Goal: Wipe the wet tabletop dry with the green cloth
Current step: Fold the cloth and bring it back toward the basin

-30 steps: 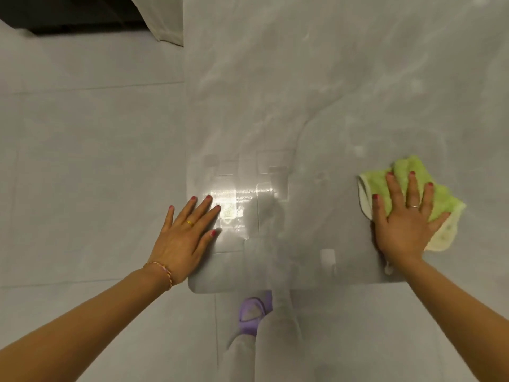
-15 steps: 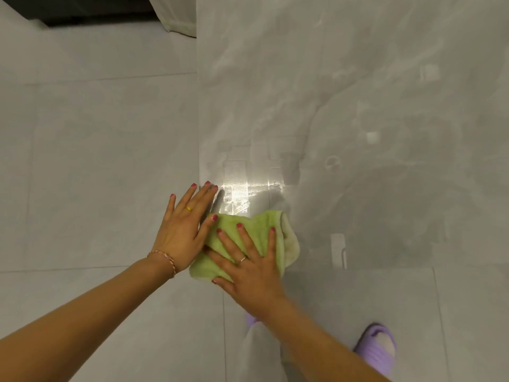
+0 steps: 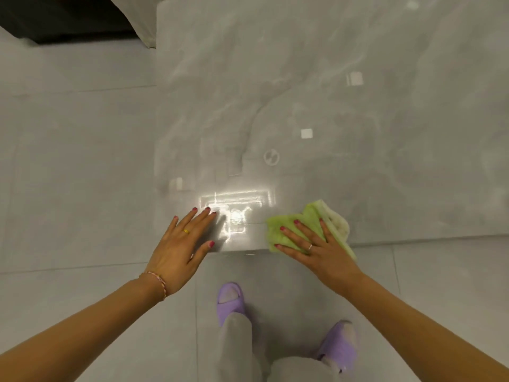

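Note:
A glossy grey marble tabletop (image 3: pixel 330 106) fills the upper right of the head view, with bright light reflections near its front left corner. The green cloth (image 3: pixel 308 219) lies bunched at the table's front edge. My right hand (image 3: pixel 316 249) presses flat on the cloth with straight, spread fingers and covers its near part. My left hand (image 3: pixel 181 244) rests flat on the table's front left corner, fingers straight, apart from the cloth.
Pale grey floor tiles (image 3: pixel 68 175) surround the table on the left and in front. My feet in purple slippers (image 3: pixel 230 301) stand just below the table's front edge. A dark object (image 3: pixel 55 17) and white fabric (image 3: pixel 132 15) sit at the far left.
My right hand swept the cloth from the right to the front left corner beside my left hand, then back to the right along the front edge. My left hand stayed on the corner.

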